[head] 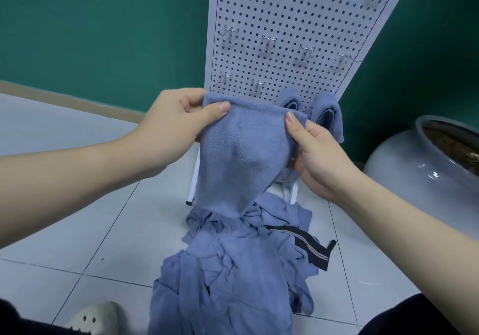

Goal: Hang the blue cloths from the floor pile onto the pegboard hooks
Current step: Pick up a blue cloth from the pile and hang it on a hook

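bare hooks (268, 41) open on upper pegboard (290, 10), two hung cloths (328, 115) crowding its lower right, grey pot (404, 163) beside

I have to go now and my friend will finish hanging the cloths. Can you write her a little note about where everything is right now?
Left hand and right hand each pinch the top edge of one blue cloth, holding it up in front of the pegboard.
Done: two blue cloths already hang low on the board, on its right side.
Left: hang the held cloth on one of the bare hooks, then work through the pile on the floor. A dark striped strap lies in the pile.
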A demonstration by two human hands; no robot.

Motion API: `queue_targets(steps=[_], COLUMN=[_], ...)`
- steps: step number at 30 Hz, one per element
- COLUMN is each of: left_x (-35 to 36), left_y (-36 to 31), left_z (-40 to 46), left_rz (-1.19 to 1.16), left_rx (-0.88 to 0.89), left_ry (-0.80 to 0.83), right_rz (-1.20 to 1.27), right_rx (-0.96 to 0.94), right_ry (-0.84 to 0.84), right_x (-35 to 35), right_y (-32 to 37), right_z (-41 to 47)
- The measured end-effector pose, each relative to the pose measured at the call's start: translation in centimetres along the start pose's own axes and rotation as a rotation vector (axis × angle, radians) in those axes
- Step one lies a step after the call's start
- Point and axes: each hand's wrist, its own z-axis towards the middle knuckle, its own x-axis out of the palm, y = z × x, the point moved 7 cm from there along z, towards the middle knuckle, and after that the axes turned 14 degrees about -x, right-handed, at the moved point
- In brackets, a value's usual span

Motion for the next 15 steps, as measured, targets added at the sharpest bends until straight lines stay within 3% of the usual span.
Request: queue_targets(steps=[3,5,8,15], left_x=[1.4,1.9,1.9,1.2], left_y=[1.1,2.6,3.6,2.6], left_z=[1.0,1.4,1.5,1.3], left_rz=[-0.051,-0.051,-0.013,-0.027], left_rx=[-0.167,-0.288,-0.334,-0.24], left_ry=[0.199,0.228,0.146,-0.071], right_rz=[0.066,0.084,0.072,0.301], right_rx=[-0.014,-0.002,0.025,0.227], right_ry=[-0.034,-0.04,-0.058,-0.088], right_x=[0.7,1.2,1.6,2.5], right_y=[0.4,0.4,0.1,-0.9], right_z=[0.4,0.5,0.4,-0.6])
